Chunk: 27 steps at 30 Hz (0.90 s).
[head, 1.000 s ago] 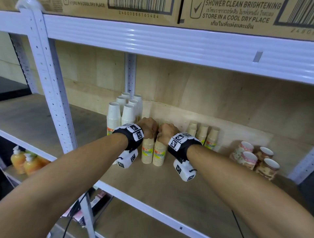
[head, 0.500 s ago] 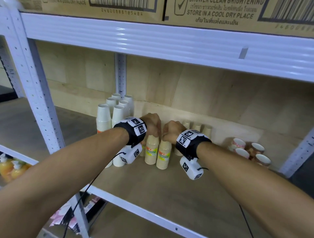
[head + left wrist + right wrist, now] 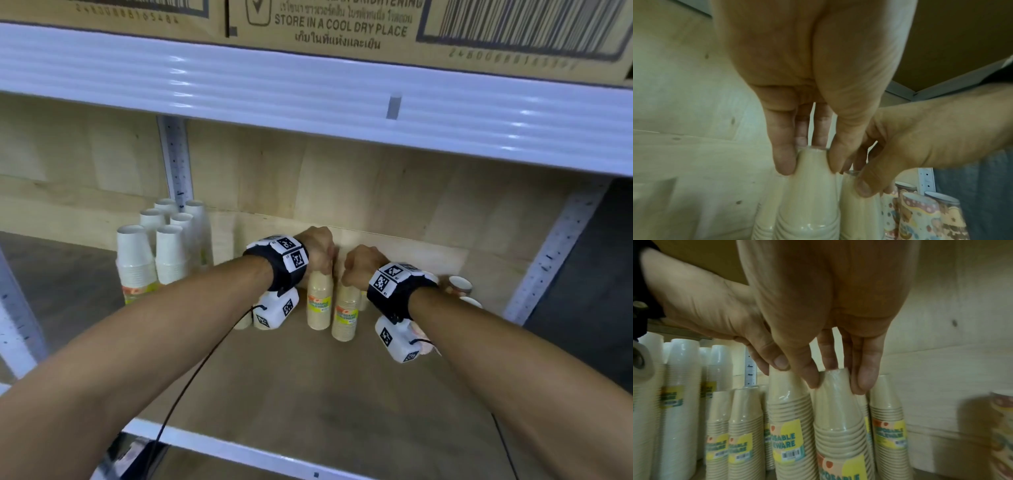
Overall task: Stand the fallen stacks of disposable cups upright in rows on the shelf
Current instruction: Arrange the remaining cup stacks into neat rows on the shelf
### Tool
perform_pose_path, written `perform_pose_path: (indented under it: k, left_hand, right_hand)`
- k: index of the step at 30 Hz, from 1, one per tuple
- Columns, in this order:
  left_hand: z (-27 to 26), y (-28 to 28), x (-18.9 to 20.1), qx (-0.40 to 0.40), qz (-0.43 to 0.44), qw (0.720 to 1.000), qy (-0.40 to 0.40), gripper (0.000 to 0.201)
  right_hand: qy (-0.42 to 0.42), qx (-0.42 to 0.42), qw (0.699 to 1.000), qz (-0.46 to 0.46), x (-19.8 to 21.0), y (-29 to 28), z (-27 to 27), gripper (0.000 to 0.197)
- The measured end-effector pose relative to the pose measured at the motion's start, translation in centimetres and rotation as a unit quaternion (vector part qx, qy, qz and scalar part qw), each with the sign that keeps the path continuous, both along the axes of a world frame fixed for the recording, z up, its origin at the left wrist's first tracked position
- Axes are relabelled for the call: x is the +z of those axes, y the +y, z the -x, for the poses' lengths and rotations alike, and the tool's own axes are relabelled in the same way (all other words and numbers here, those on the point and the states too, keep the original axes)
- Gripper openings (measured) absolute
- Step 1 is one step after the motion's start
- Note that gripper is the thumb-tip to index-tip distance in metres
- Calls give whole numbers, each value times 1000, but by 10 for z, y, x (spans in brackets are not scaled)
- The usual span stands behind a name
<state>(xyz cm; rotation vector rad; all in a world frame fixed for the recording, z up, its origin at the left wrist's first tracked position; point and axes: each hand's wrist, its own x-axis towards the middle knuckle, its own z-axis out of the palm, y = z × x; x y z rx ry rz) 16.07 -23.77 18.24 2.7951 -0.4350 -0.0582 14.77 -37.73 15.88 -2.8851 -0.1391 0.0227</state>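
Two wrapped stacks of tan cups stand upright side by side on the shelf. My left hand [image 3: 323, 265] pinches the top of the left tan stack [image 3: 319, 301], with fingers and thumb curled round its tip. In the left wrist view that hand [image 3: 809, 162] holds the stack [image 3: 807, 203]. My right hand [image 3: 349, 277] pinches the top of the right tan stack [image 3: 346, 317]. In the right wrist view it [image 3: 836, 383] grips that stack [image 3: 838, 426], and more tan stacks [image 3: 888, 426] stand upright behind.
Tall white cup stacks [image 3: 150, 260] stand upright at the left by a rear post [image 3: 176, 161]. Patterned cups [image 3: 459, 286] sit at the right behind my right wrist. The upper shelf beam [image 3: 308, 85] hangs low overhead. The shelf's front edge [image 3: 239, 452] runs below my arms.
Both hands keep their hold on the tops of the two tan stacks. My head has moved closer and turned, so the shelf sits further right in view.
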Motion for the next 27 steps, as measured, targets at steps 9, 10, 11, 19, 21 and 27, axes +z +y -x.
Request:
perform_pose_path:
  k: [9, 10, 11, 19, 21, 27]
  left_hand:
    - [-23, -37, -13, -31, -12, 999, -11, 29]
    - [-26, -40, -15, -34, -15, 999, -15, 23]
    - [-28, -42, -17, -37, -19, 999, -21, 17]
    - [-48, -52, -35, -47, -21, 998, -36, 26]
    - [-52, -55, -38, -42, -19, 998, -38, 24]
    - [-66, -60, -42, -30, -10, 999, -25, 22]
  right_hand:
    - [-21, -34, 999, -10, -13, -32, -21, 23]
    - [-26, -40, 999, -15, -16, -34, -24, 25]
    - [-29, -49, 998, -22, -18, -35, -27, 28]
    - [-30, -36, 998, -38, -25, -38, -41, 14]
    - [-30, -29, 998, -43, -27, -39, -43, 9]
    - [-28, -30, 998, -52, -27, -43, -47, 10]
